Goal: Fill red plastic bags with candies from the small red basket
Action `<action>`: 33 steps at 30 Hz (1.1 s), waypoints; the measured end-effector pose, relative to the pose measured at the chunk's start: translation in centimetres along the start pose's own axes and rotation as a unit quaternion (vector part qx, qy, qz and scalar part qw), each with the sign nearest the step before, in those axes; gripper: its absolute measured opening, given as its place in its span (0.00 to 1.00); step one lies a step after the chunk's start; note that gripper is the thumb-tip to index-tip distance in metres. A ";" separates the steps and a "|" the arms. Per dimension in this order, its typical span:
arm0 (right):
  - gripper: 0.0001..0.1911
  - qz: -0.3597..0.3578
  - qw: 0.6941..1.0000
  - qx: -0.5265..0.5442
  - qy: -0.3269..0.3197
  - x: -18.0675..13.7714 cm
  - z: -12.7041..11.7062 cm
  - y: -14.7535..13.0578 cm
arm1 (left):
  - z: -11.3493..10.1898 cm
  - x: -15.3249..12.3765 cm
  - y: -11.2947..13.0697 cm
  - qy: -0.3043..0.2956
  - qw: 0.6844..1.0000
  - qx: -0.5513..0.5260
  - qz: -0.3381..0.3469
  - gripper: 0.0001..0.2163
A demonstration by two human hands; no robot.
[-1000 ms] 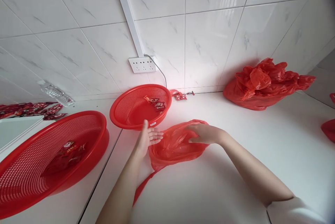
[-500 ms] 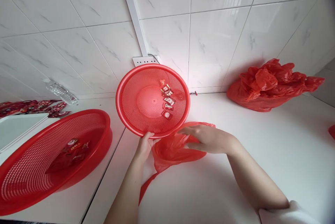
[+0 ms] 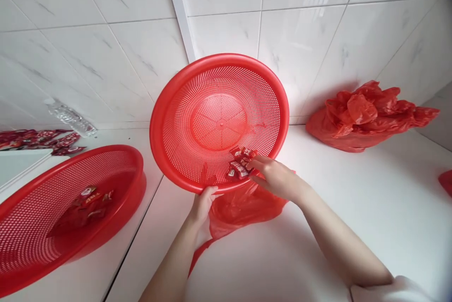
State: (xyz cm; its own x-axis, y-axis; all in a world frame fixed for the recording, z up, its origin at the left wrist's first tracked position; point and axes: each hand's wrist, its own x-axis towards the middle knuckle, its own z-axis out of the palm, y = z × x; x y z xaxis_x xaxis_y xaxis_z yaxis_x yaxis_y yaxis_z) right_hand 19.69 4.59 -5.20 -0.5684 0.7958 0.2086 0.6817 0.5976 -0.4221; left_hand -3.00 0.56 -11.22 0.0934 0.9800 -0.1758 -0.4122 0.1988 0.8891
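My left hand [image 3: 204, 205] grips the near rim of a red perforated plastic basket [image 3: 176, 90], which is tilted so its inside faces me. Several small red wrapped packets [image 3: 240, 166] lie gathered at the basket's lower right, close to the rim. My right hand [image 3: 275, 177] reaches over that rim, fingers apart, its fingertips at the packets; whether they touch is hard to tell. Beneath the basket and my right hand, a red plastic bag [image 3: 243, 210] lies on the white table, partly hidden.
A second red basket [image 3: 137, 175] with packets inside stands at left. Behind it are a pale tray [image 3: 24, 170], more red packets [image 3: 38, 139] and a clear plastic bottle [image 3: 72, 118]. A full red bag [image 3: 360, 120] sits at right against the tiled wall [image 3: 226, 33].
The basket has come nearer and tilted, hiding the power strip. Its packets have slid down to the near rim. My right hand has moved from above the bag to the packets.
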 end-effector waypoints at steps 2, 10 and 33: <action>0.12 0.006 0.997 -0.037 0.061 0.5 1.0 0.5 | 0.0 -0.1 -0.1 -0.004 1.000 -0.001 0.001 0.15; 0.23 -0.019 0.994 -0.094 0.051 1.2 2.6 2.6 | 0.0 0.2 -0.5 0.005 1.000 -0.015 0.021 0.13; 0.12 -0.025 0.993 0.112 0.007 0.7 0.9 1.4 | 0.2 0.3 0.1 -0.017 0.999 -0.006 -0.043 0.15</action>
State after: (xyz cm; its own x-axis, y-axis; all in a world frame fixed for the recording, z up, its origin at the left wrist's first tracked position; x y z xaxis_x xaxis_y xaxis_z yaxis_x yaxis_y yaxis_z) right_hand 19.84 5.95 -6.42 -0.5918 0.7674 0.2465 0.5314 0.6014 -0.5966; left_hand -2.86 0.84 -11.06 0.1591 0.9582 -0.2380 -0.4120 0.2835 0.8660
